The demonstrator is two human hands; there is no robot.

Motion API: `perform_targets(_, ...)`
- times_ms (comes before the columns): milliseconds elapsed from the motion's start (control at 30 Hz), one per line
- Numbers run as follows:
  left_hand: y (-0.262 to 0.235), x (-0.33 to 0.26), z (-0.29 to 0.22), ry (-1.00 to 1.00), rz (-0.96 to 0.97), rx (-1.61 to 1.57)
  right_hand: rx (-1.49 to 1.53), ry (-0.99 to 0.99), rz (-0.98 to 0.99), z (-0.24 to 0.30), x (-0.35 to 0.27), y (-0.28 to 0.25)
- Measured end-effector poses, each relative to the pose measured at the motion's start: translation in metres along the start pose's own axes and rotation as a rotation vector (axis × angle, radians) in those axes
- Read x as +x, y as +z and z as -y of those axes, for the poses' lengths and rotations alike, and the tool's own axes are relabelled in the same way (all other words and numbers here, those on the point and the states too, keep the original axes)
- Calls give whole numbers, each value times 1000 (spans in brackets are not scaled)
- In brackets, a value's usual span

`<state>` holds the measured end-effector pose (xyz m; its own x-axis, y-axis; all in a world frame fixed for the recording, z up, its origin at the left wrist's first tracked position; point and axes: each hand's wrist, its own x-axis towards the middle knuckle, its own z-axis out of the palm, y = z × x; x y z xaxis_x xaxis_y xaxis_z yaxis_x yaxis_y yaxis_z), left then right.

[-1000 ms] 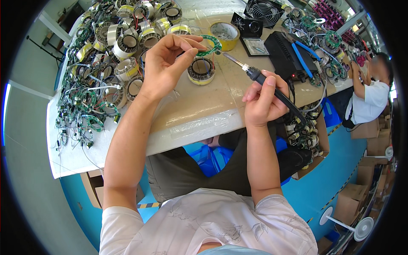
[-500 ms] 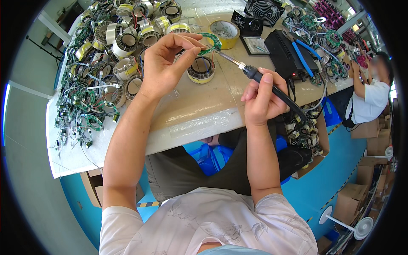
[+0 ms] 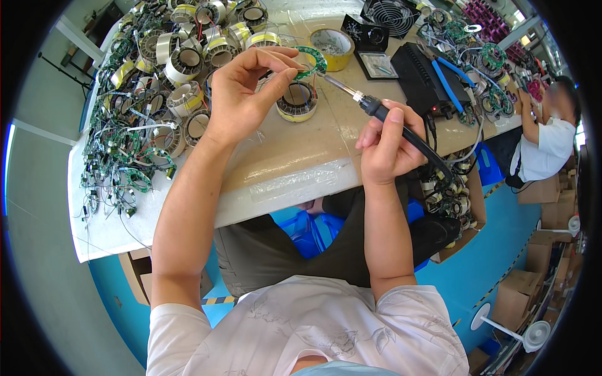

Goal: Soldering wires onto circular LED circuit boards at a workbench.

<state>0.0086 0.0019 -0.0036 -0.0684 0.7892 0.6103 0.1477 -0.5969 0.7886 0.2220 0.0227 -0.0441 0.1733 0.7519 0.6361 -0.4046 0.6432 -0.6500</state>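
Pinched between the thumb and fingers of my left hand (image 3: pixel 251 84) is a green ring-shaped circuit board (image 3: pixel 318 62). It is held tilted above a motor stator coil (image 3: pixel 297 103) wrapped in white and yellow tape, which rests on the table. My right hand (image 3: pixel 394 141) grips a soldering iron (image 3: pixel 373 108) by its black handle. The iron's metal tip points up and left at the board's right edge; whether it touches cannot be made out. Thin wires show between the board and the coil.
Many taped coils (image 3: pixel 186 62) and wired green boards (image 3: pixel 139 180) heap up at the left. A roll of yellow tape (image 3: pixel 332 47), a black soldering station (image 3: pixel 426 78), blue-handled pliers (image 3: pixel 446 84) and a fan (image 3: pixel 392 19) stand beyond. Another person (image 3: pixel 545 135) sits at the far right.
Almost nothing differs. The board in my left hand has shifted very slightly, while the soldering iron stays nearly in place.
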Motion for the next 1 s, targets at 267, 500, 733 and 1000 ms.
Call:
perform_targets(267,1,1,1,-16,-6,9,-106,-30,2,-1,2,0)
perform_targets(500,1,1,0,-2,1,13,-27,-14,9,-1,0,-1)
perform_targets(733,1,0,-1,2,5,23,-132,-37,12,0,0,0)
perform_targets(1000,1,0,1,-16,-11,-24,-17,-1,-7,-3,0,-1)
